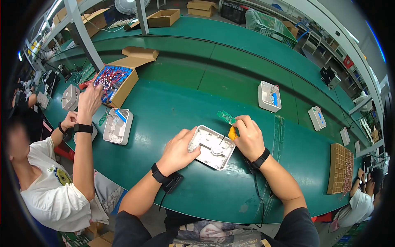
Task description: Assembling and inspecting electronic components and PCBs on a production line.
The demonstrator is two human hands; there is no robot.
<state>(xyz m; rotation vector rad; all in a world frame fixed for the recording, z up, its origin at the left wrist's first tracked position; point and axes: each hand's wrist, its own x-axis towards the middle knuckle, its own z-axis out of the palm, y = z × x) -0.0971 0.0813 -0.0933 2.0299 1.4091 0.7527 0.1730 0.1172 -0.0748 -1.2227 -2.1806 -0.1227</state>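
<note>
My left hand [177, 151] grips the left end of an open white plastic housing [204, 159], its thumb over the rim. A round white part [217, 150] sits inside the housing, with a dark wire near it. My right hand [249, 138] is closed in a pinch at the housing's upper right corner. From its fingertips juts a small green circuit board [226, 117]. A yellow-orange piece [232, 133] shows under the same fingers; its kind is unclear. Both wrists wear black bands, with a cable trailing down from each.
On the left, a co-worker's hand [90, 99] reaches into a cardboard box [125, 88] of blue wired cells. White housings with blue cells stand on the green table [164, 103], one at left [118, 131], one beyond my right hand [269, 96]. A divided cardboard tray [340, 168] lies far right.
</note>
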